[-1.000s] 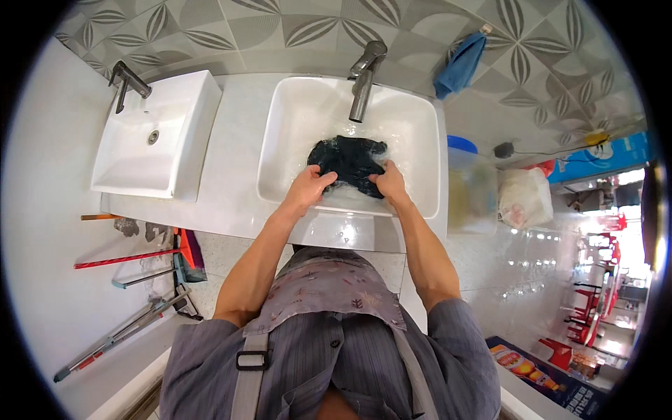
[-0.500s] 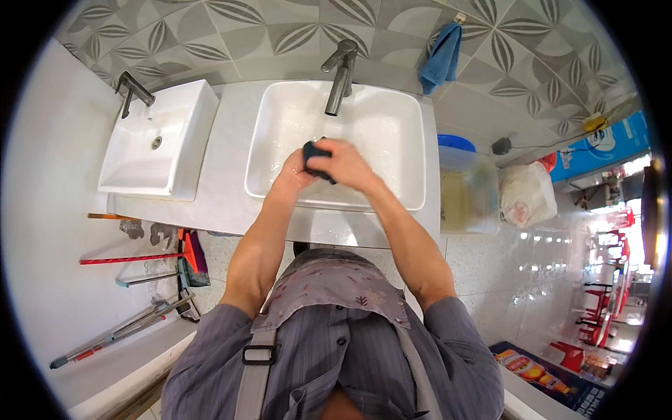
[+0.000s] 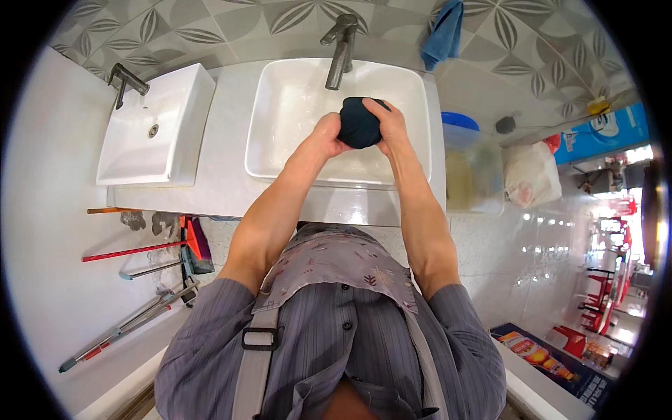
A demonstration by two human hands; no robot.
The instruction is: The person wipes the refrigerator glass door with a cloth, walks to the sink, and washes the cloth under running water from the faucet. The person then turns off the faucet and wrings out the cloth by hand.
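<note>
A dark, bunched-up cloth (image 3: 360, 126) is held above the large white basin (image 3: 287, 105), just in front of and below the grey faucet (image 3: 341, 59). My left hand (image 3: 327, 135) is closed on the cloth's left side. On its right side my right hand (image 3: 392, 127) grips it, thumb lying over the top. The cloth looks rounded and hides most of my fingertips. Whether water runs from the faucet I cannot tell.
A smaller white basin (image 3: 143, 150) with its own faucet (image 3: 128, 82) stands at the left. A blue towel (image 3: 442, 35) hangs on the tiled wall. Right of the counter are a translucent tub (image 3: 476, 175) and a white bag (image 3: 532, 175). Brooms and poles (image 3: 140, 322) lean lower left.
Both hands have moved right and away from me with the cloth, nearer the faucet. They were rubbing close together; now they hold the cloth from opposite sides and more of it shows.
</note>
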